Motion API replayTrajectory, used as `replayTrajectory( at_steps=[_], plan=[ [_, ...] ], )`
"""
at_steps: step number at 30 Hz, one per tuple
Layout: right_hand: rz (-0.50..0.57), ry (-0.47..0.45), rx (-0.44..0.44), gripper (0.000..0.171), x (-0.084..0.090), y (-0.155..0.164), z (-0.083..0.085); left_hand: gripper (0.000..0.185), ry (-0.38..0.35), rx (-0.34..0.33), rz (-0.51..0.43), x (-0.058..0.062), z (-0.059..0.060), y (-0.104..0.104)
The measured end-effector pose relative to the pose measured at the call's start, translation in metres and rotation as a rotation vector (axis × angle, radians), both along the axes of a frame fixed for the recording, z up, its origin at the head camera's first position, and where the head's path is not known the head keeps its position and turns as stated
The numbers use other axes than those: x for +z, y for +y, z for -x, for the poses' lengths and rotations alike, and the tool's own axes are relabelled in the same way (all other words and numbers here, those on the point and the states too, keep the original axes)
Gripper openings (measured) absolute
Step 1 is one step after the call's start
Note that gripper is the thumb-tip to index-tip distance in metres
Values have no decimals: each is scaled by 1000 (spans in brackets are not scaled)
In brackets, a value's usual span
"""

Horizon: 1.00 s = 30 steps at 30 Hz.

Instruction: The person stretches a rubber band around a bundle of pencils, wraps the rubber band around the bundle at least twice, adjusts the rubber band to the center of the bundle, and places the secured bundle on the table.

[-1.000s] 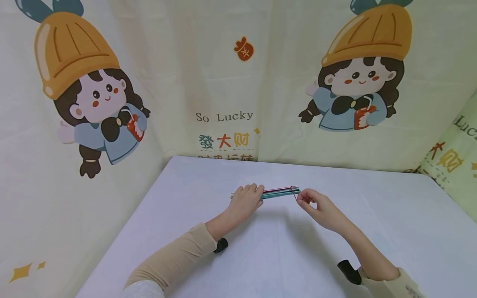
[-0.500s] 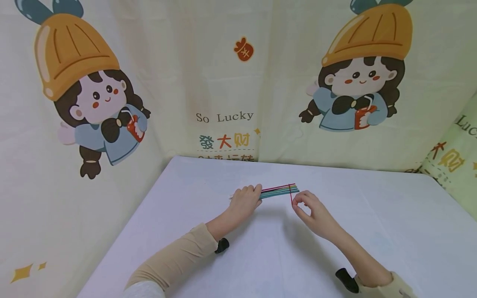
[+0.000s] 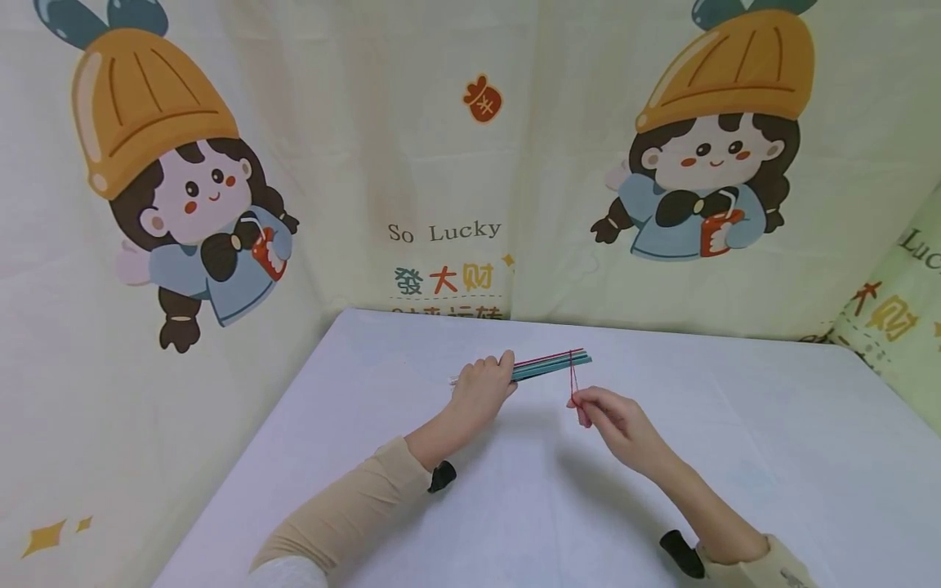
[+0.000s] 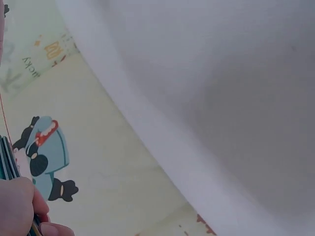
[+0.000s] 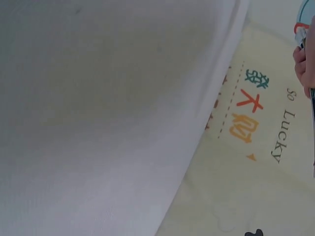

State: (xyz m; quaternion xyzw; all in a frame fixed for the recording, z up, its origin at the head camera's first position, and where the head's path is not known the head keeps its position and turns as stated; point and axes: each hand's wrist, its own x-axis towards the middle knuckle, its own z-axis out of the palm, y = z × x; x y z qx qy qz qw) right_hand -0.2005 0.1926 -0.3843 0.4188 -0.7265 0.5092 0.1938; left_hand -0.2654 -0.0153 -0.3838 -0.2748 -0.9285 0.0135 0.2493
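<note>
My left hand [image 3: 481,392] grips a bundle of thin coloured sticks [image 3: 551,365], mostly teal with a red one on top, above the white table. Pale ends poke out past the hand's left side. Around the right part of the bundle loops a thin red rubber band [image 3: 572,376]. Below it my right hand [image 3: 617,420] pinches the band between thumb and fingers and stretches it downward. The left wrist view has the left hand [image 4: 19,206] on the sticks [image 4: 7,157] at its lower left edge. At the right wrist view's edge, the left hand [image 5: 304,64] shows partly.
A white cloth covers the table [image 3: 441,523]. Behind and beside it hangs a cream curtain [image 3: 434,163] with printed cartoon figures and lettering. Dark wrist-camera pieces [image 3: 682,554] hang below both forearms.
The right hand has moved down and slightly left, pulling the red rubber band longer below the bundle. The right end of the sticks has tipped upward. The left hand keeps its grip.
</note>
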Motion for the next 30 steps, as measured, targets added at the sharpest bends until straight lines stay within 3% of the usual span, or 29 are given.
replayTrajectory(
  at_steps=[4,7,11,15,19,22,26,30],
  plan=[
    [146,-155,142,29,-7,-3,4,28,-16,21,-27,7,0,4],
    [280,-265,168,31,-7,-8,-1,28,-52,38,-69,9,1,6],
    [476,-315,199,34,-9,-14,-8,29,-61,63,-132,7,1,8],
    [724,-402,372,36,-9,-20,-10,30,-53,49,-198,4,1,10],
    [963,-590,525,37,-4,-26,-10,30,-43,50,-233,4,0,13],
    [1126,-736,608,39,-1,-28,-11,31,-10,53,-236,5,0,14],
    [1321,-854,776,52,2,-27,-10,32,75,32,-238,5,0,16],
    [1387,-922,878,53,7,-20,-9,33,170,5,-222,6,0,17]
  ],
)
